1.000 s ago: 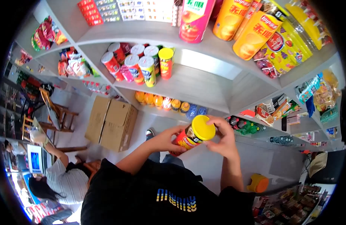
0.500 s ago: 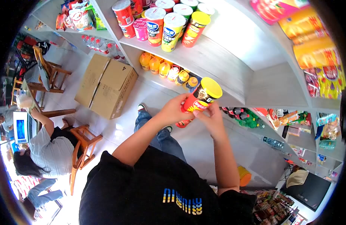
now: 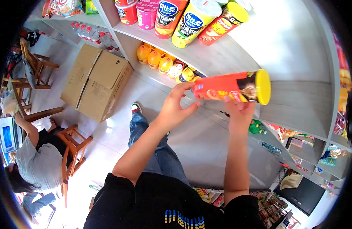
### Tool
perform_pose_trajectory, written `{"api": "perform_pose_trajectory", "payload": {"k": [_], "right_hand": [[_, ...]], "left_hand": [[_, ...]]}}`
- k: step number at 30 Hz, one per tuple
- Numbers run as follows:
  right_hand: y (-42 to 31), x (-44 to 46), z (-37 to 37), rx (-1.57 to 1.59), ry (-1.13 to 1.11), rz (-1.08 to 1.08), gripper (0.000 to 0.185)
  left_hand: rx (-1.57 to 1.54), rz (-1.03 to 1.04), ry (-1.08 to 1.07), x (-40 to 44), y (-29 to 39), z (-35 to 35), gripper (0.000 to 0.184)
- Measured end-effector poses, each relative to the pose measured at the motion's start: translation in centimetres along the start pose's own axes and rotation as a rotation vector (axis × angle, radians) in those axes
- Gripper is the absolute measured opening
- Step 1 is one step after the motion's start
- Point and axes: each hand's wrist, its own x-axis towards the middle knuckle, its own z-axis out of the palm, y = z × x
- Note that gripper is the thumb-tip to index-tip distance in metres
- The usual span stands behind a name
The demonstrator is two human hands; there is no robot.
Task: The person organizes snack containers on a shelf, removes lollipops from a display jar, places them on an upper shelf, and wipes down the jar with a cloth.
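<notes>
The right hand (image 3: 240,112) is grasping a red can (image 3: 221,86) from below, its fingers meeting the side nearer the wearer, toward the lid end. The can is lying nearly sideways in the air, in front of the shelf (image 3: 231,57), with its yellow lid (image 3: 263,87) facing right and its base pointing left. The left hand (image 3: 176,107) is reaching toward the base with thumb and fingers parted and is not clasping the can; whether a fingertip is touching the base, one cannot tell. Above and to the left, a matching can with a yellow lid (image 3: 223,23) is standing on the shelf, just beside a yellow can (image 3: 194,23); a red can with a blue label (image 3: 169,18) and a pink tub (image 3: 147,14) are standing farther left. Orange bottles (image 3: 154,59) are lining the level below. On the floor at left, a cardboard box (image 3: 95,82) is resting near clear bottles with red caps (image 3: 92,34). Below the hands, the wearer's jeans (image 3: 153,152) and one shoe (image 3: 136,108) are showing. At far left, another person in a grey shirt (image 3: 40,164) is sitting on a wooden chair (image 3: 74,143), facing a lit screen (image 3: 8,135).
</notes>
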Motion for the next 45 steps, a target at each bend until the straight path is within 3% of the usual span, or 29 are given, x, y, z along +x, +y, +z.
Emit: {"api": "perform_pose_trajectory", "payload": {"k": [2,5,11,22,25,36,38,45], "right_hand": [[0.1,1.4,0.5,0.032,0.000,-0.050,0.060],[0.8,3.6,1.7,-0.079,0.009,-0.132,0.054],[3.1,6.8,4.3,-0.110,-0.023,-0.154,0.054],[5.7,8.6,6.1,-0.012,0.016,-0.142,0.071],[6.4,8.0,5.8,-0.132,0.043,-0.162,0.065],[7.3,9.3,6.7,-0.045,0.024,-0.157,0.056],[7.3,9.5,6.8,-0.051,0.033,-0.163,0.054],[6.4,10.1,7.0,-0.062,0.009,-0.149,0.053]], "left_hand": [[0.165,0.175,0.012,0.5,0.0,0.1,0.062],[0.160,0.258,-0.005,1.8,-0.4,1.0,0.067],[0.092,0.292,0.023,4.1,-0.1,1.9,0.079],[0.097,0.180,-0.027,5.5,-0.6,1.4,0.080],[0.111,0.179,-0.028,5.7,-0.4,1.1,0.081],[0.095,0.152,-0.036,7.3,-1.5,1.3,0.084],[-0.081,0.068,-0.066,7.5,-1.2,1.3,0.084],[-0.017,0.137,-0.065,8.8,-1.9,1.3,0.081]]}}
